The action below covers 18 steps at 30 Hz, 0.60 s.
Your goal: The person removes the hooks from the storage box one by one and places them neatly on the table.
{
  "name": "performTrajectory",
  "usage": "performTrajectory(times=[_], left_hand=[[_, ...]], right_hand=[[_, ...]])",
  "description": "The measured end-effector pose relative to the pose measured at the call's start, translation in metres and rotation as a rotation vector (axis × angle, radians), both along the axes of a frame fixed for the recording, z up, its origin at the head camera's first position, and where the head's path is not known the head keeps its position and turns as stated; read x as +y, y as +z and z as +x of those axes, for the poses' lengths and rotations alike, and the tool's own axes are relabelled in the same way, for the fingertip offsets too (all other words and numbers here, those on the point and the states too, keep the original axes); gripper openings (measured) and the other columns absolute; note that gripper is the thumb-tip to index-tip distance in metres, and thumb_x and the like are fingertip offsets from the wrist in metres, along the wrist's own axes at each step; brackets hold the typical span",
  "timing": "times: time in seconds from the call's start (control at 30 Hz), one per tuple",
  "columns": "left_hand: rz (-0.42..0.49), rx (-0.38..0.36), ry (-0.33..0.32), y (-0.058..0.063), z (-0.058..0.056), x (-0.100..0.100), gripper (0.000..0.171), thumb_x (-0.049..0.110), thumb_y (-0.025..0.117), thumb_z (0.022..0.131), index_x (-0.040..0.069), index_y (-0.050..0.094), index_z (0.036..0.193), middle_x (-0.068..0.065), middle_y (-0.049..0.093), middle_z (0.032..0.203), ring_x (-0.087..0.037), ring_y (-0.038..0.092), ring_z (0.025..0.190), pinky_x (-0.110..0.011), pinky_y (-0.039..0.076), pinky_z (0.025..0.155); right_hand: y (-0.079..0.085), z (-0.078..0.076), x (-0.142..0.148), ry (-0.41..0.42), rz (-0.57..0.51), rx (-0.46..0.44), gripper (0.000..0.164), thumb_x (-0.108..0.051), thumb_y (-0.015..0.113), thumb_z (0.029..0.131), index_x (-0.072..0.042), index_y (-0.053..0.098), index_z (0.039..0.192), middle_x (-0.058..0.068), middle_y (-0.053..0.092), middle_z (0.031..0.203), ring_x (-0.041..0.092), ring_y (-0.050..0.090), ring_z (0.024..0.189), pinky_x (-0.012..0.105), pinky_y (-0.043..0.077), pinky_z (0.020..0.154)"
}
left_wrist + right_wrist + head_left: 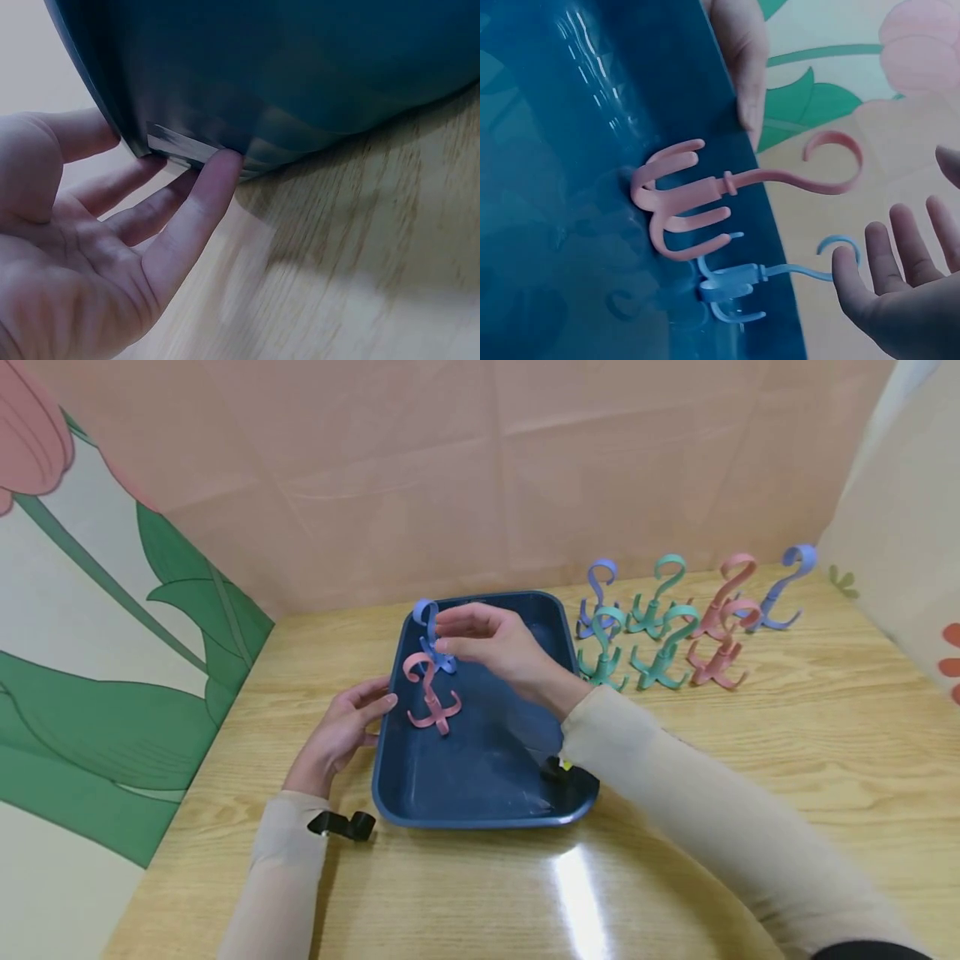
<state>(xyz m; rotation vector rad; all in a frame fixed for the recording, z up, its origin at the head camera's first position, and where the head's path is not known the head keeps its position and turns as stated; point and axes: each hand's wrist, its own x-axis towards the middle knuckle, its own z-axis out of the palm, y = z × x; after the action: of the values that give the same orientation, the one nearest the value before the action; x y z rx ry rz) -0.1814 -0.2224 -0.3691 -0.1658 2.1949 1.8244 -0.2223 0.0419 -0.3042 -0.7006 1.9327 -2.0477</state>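
Observation:
A dark blue plastic tray (480, 810) stands on the wooden table. At its left side, my left hand (341, 727) holds it, thumb at the rim and fingers against the outer wall (322, 82). A pink multi-prong hanging hook (433, 702) stands inside the tray by that left wall. Behind it stands a blue hanging hook (426, 618), partly covered in the head view by my right hand (502, 647). The right wrist view shows the right hand (915, 300) with its fingers spread and holding nothing, close to the blue hook's curved top (838, 244).
Right of the tray, several more hanging hooks stand in two rows on the table: green (660, 652), pink (716, 664) and blue (783, 589). A peach cloth (450, 485) hangs behind. A flower-patterned panel (112, 652) borders the table's left.

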Motion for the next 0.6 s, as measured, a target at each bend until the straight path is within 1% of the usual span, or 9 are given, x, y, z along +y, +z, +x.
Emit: performTrajectory(times=[0.2,0.33,0.43,0.53,0.6], left_hand=[[0.007,0.005,-0.006,-0.001,0.0,-0.001,0.051,0.026,0.059,0.103,0.013,0.047,0.15,-0.013,0.049,0.147,-0.033,0.05,0.13,-0.044,0.058,0.08],[0.011,0.012,-0.014,-0.001,0.001,0.0,0.05,0.026,0.059,0.103,0.014,0.047,0.15,-0.012,0.049,0.147,-0.033,0.05,0.131,-0.046,0.057,0.082],[0.007,0.012,-0.016,0.0,0.0,0.0,0.05,0.027,0.059,0.103,0.014,0.047,0.15,-0.012,0.049,0.147,-0.033,0.049,0.131,-0.046,0.057,0.083],[0.0,0.009,-0.01,-0.001,0.0,0.0,0.05,0.027,0.059,0.103,0.015,0.047,0.15,-0.011,0.05,0.146,-0.032,0.049,0.131,-0.045,0.057,0.082],[-0.006,0.005,-0.008,-0.001,0.0,-0.001,0.051,0.027,0.059,0.103,0.015,0.047,0.15,-0.011,0.05,0.147,-0.032,0.049,0.131,-0.044,0.057,0.082]], right_hand=[[-0.012,-0.006,-0.016,0.043,0.056,-0.031,0.039,-0.014,0.073,0.093,-0.008,0.065,0.131,0.015,0.064,0.13,0.019,0.062,0.116,0.044,0.047,0.101],[-0.02,-0.007,-0.023,0.074,0.08,-0.05,0.041,-0.015,0.074,0.093,-0.01,0.064,0.132,0.01,0.067,0.126,0.019,0.063,0.115,0.042,0.044,0.105],[-0.025,-0.007,-0.027,0.085,0.1,-0.057,0.041,-0.016,0.075,0.092,-0.012,0.065,0.132,0.005,0.07,0.12,0.02,0.064,0.112,0.041,0.046,0.103],[-0.03,-0.006,-0.029,0.099,0.116,-0.046,0.044,-0.015,0.075,0.092,-0.01,0.064,0.134,0.004,0.07,0.118,0.021,0.064,0.11,0.041,0.047,0.101],[-0.033,-0.006,-0.031,0.109,0.123,-0.044,0.046,-0.014,0.075,0.092,-0.007,0.062,0.135,0.007,0.07,0.118,0.022,0.064,0.109,0.041,0.047,0.1]])
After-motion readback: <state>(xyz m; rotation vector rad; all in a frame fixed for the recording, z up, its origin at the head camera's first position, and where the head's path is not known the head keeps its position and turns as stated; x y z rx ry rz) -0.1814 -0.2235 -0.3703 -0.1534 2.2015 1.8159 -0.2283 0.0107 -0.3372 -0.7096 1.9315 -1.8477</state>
